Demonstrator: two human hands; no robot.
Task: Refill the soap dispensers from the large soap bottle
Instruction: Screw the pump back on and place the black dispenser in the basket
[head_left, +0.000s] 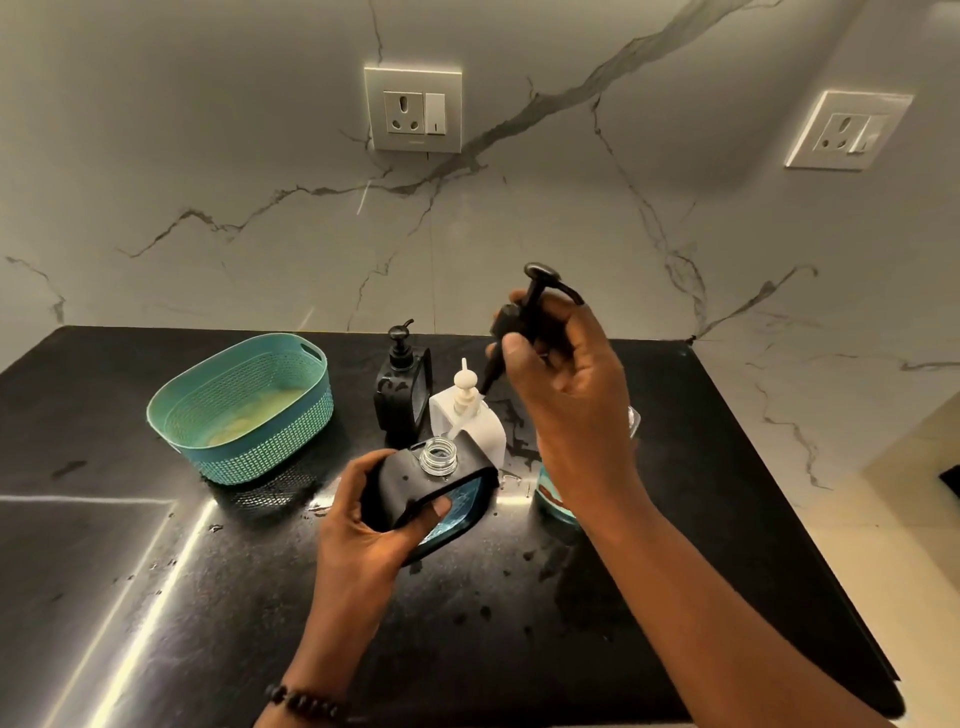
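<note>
My left hand (363, 512) grips a black soap dispenser (441, 486) that is tilted, with its clear threaded neck open and blue soap showing through its side. My right hand (566, 384) holds the black pump head (524, 312) lifted above it, the tube pointing down. Behind stand a white dispenser (475, 421) with a cream pump and another black dispenser (402, 389), both upright with pumps on. The large soap bottle (558, 499), holding teal liquid, is mostly hidden behind my right wrist.
A teal perforated basket (244, 410) sits at the left of the black counter (156, 571). Drops of liquid lie scattered on the counter. A marble wall with two sockets (413, 109) rises behind. The counter's edge runs down the right.
</note>
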